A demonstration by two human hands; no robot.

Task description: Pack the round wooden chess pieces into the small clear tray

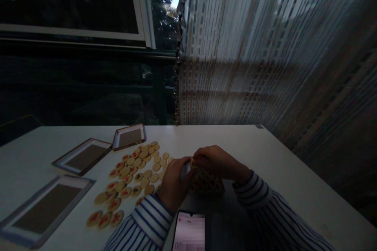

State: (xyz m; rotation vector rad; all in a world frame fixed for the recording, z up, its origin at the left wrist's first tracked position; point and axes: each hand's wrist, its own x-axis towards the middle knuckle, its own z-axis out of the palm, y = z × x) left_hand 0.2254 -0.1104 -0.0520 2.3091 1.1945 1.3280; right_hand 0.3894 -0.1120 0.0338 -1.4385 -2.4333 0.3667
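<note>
My left hand (173,182) and my right hand (216,160) meet over a small mesh net bag (206,182) on the white table (265,157). Both hands have fingers curled and pinch the top of the bag. Beside my left hand lie several round wooden game discs (135,174) with red or dark characters, spread loosely on the table. Both arms wear blue and white striped sleeves.
Three flat box trays lie to the left: one near the front edge (47,208), one in the middle (84,157), one further back (129,137). A lit phone (188,231) rests close to me. A curtain (265,47) hangs behind, beside a dark window (73,4).
</note>
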